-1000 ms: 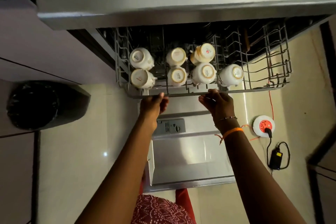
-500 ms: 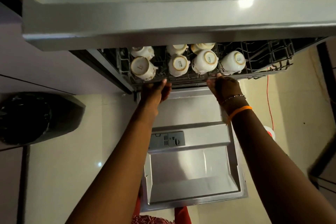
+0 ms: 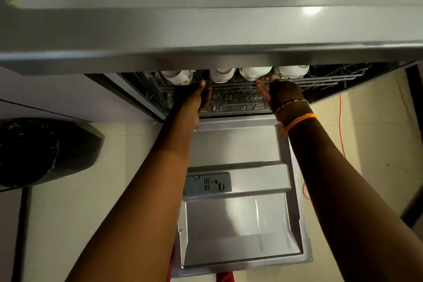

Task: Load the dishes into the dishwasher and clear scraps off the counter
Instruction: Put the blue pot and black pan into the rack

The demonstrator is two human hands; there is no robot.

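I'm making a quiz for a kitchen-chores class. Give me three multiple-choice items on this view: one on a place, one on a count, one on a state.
1. Where is the black bin?
A. left of the dishwasher door
B. on the door
C. on the counter

2. How many cups show at the rack's front edge?
A. one
B. four
C. nine

3. The dishwasher door is:
A. shut
B. folded down open
C. taken off

Answers:
1 A, the bin stands on the floor at left.
2 B, four cups peek out under the counter.
3 B, the door lies flat below the left hand and right hand, both at the rack.
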